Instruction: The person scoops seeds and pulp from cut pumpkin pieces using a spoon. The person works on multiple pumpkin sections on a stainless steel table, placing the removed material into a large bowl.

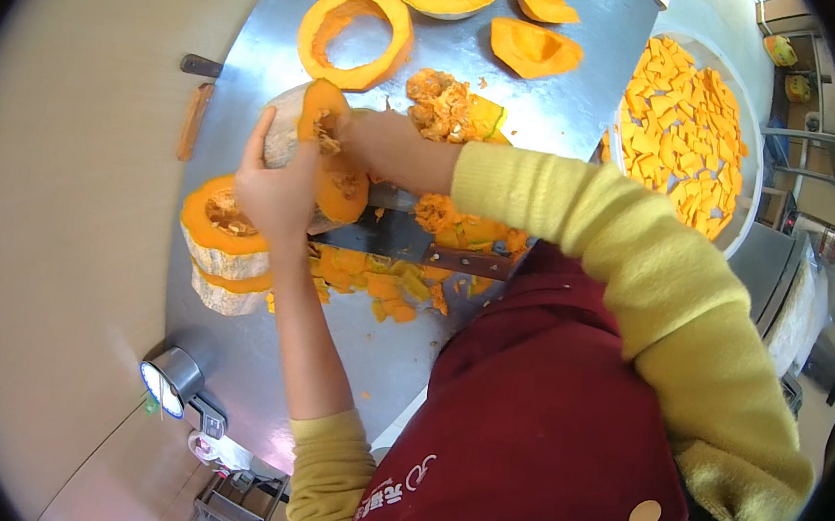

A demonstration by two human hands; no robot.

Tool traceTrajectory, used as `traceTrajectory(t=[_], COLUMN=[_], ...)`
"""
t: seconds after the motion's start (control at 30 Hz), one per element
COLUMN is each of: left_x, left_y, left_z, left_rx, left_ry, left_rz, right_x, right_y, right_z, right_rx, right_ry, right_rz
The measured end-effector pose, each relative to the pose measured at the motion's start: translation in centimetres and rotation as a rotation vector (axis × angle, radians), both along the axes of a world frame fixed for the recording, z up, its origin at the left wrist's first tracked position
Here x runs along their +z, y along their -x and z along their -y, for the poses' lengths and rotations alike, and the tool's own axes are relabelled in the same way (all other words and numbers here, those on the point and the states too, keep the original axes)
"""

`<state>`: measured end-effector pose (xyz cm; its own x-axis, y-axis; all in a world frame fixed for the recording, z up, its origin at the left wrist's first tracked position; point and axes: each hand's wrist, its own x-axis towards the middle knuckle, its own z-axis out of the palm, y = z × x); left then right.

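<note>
A cut pumpkin chunk [324, 103] with pale rind and orange flesh is tilted up on the metal table, held steady by my left hand [276, 182], whose fingers wrap round its rind. Stringy pulp shows in its hollow. At that hollow is my right hand [393, 148], smeared by motion, its fingers hidden by the flesh. Just below lies a broad knife [380, 235] with a dark blade and brown handle, partly under the chunk. Beside my left wrist, two pumpkin sections [228, 260] are stacked, pulp visible in the upper one. Seedy pulp [441, 104] is heaped near my right hand.
Along the far side of the metal table [267, 50] are a hollow pumpkin ring [395, 42], a pumpkin half [447, 7] and wedges [536, 51]. Peel scraps [390, 283] lie near me. Right of the table, a white basin [754, 122] holds orange slices. A lit lamp [170, 377] is lower left.
</note>
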<state>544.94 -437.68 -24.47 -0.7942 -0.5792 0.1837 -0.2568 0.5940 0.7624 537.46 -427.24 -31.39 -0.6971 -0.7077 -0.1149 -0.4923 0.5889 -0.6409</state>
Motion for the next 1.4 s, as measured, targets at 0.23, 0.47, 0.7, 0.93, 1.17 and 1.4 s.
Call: traceTrajectory(t=[0.23, 0.47, 0.7, 0.93, 1.17, 1.4], left_x=[0.0, -0.5, -0.4, -0.6, -1.5, -3.1], left_y=[-0.4, -0.8, -0.7, -1.4, -1.2, -2.3], left_z=[-0.2, 0.3, -0.3, -0.5, -0.4, -0.6], left_rx=[0.018, 0.021, 0.001, -0.015, -0.084, -0.162], left_ry=[0.048, -0.083, 0.012, 0.076, 0.126, 0.187], left_rz=[-0.034, -0.063, -0.037, -0.054, -0.2, -0.261], right_x=[-1.8, -1.3, -0.7, -1.1, -0.6, -2.3], right_y=[-2.8, 0.8, -0.3, -2.4, 0.3, 0.3], right_z=[-0.5, -1.8, -1.5, -2.2, -2.8, -1.0], right_rx=[0.219, 0.502, 0.102, 0.469, 0.157, 0.268], right_ry=[-0.026, -0.013, 0.051, -0.147, 0.039, -0.012], right_rz=[0.118, 0.129, -0.037, 0.374, 0.154, 0.286])
